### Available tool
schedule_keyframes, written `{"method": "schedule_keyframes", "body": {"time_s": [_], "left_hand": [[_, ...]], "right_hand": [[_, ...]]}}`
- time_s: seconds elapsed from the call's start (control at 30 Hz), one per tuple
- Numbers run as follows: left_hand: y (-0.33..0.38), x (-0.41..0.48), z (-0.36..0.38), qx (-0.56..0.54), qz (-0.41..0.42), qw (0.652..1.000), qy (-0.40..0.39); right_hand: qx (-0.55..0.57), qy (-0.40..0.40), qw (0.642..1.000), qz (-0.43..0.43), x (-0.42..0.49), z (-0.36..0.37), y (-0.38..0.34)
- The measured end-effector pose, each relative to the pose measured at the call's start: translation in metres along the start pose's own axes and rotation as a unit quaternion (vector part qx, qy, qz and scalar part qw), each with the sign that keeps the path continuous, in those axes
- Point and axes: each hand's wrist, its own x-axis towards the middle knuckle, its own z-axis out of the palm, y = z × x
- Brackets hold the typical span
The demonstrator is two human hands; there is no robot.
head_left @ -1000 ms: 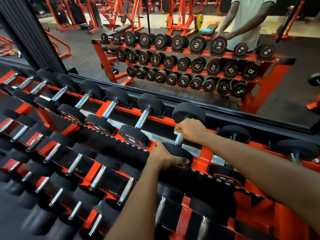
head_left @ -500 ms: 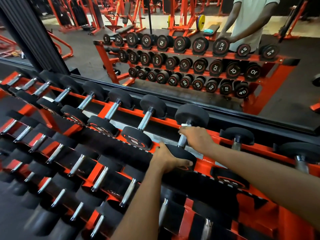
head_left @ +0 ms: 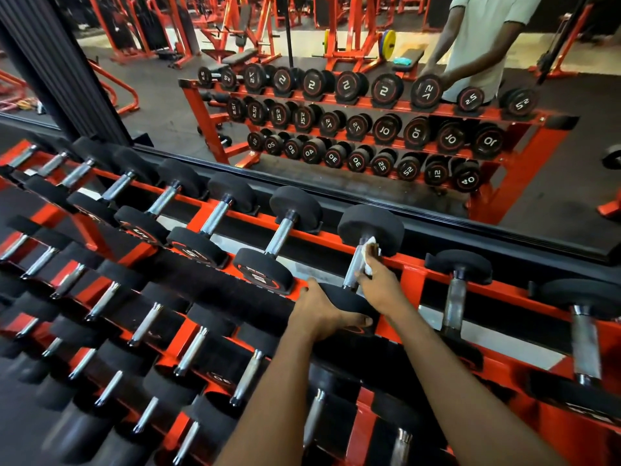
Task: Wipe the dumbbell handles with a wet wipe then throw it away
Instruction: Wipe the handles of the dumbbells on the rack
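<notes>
Our wet wipe [head_left: 369,260] lies against the far end of the dumbbell handle [head_left: 352,269], pinched there by our right hand [head_left: 381,289]. That hand was fisted round the handle and has now slid nearer us, fingers loosened. Our left hand [head_left: 319,314] clasps the dumbbell's near head [head_left: 347,302]. We judge this handle nearly wiped.

A wide wall mirror [head_left: 158,105] with a black lower frame ran behind the orange steel tiered rack [head_left: 412,280]. A black ribbed column [head_left: 64,68] stood at its left. Reflected in it were dark rubber flooring [head_left: 554,210], a pale floor strip [head_left: 302,42] and orange steel gym machines [head_left: 353,25].
</notes>
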Motion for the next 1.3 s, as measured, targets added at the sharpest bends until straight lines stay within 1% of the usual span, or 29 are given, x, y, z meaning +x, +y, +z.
{"method": "schedule_keyframes", "body": {"time_s": [0.07,0.1,0.17,0.2,0.27,0.3,0.4,0.43,0.5,0.57,0.73,0.8,0.83,0.93,1.03,1.1,1.13,1.23,1.3], "left_hand": [[-0.001,-0.001,0.0,-0.007,0.004,1.0,0.004],[-0.001,-0.001,0.0,-0.01,0.007,1.0,0.005],[0.0,-0.001,0.0,-0.011,0.011,1.0,0.004],[0.0,-0.002,-0.001,-0.01,0.012,1.0,0.004],[0.002,-0.003,-0.001,-0.008,0.013,1.0,0.006],[0.003,-0.004,-0.001,-0.008,0.014,1.0,0.008],[0.003,-0.006,-0.001,-0.006,0.015,1.0,0.009],[0.003,-0.006,-0.001,-0.006,0.014,1.0,0.009],[0.004,-0.005,0.0,-0.005,0.012,1.0,0.01],[0.005,-0.006,0.0,0.0,0.016,1.0,0.015],[0.005,-0.007,-0.002,0.01,0.022,1.0,0.014],[0.005,-0.007,-0.001,0.014,0.025,1.0,0.013],[0.005,-0.007,-0.001,0.012,0.027,0.999,0.014],[0.005,-0.006,0.0,0.006,0.023,1.0,0.015],[0.004,-0.004,0.0,0.003,0.018,1.0,0.014],[0.003,-0.004,0.0,0.002,0.015,1.0,0.012],[0.003,-0.004,0.0,0.002,0.016,1.0,0.011],[0.003,-0.003,-0.003,-0.004,0.028,1.0,0.009],[0.003,-0.004,-0.003,-0.007,0.033,0.999,0.005]], "right_hand": [[0.111,-0.04,0.993,0.029,0.003,0.003,-0.004],[0.152,-0.037,0.987,0.039,0.008,0.004,-0.005],[0.21,-0.002,0.976,0.066,0.021,0.006,-0.008],[0.221,0.023,0.972,0.081,0.027,0.006,-0.011],[0.228,0.061,0.966,0.106,0.035,0.005,-0.014],[0.221,0.067,0.967,0.112,0.038,0.005,-0.013],[0.146,0.066,0.979,0.123,0.035,0.015,-0.014],[0.138,0.063,0.98,0.126,0.033,0.018,-0.016],[0.167,0.07,0.975,0.125,0.033,0.017,-0.023],[0.22,0.086,0.962,0.133,0.039,0.009,-0.029],[0.35,0.064,0.911,0.211,0.047,0.004,-0.025],[0.356,0.051,0.909,0.211,0.045,0.004,-0.023],[0.338,0.054,0.916,0.207,0.044,0.004,-0.022],[0.262,0.086,0.942,0.192,0.046,0.009,-0.022],[0.241,0.106,0.943,0.203,0.053,0.013,-0.032],[0.257,0.091,0.936,0.222,0.06,0.009,-0.039],[0.284,0.076,0.928,0.229,0.062,0.005,-0.041],[0.395,0.044,0.886,0.238,0.058,-0.001,-0.044],[0.397,0.023,0.886,0.24,0.054,0.0,-0.039]]}}
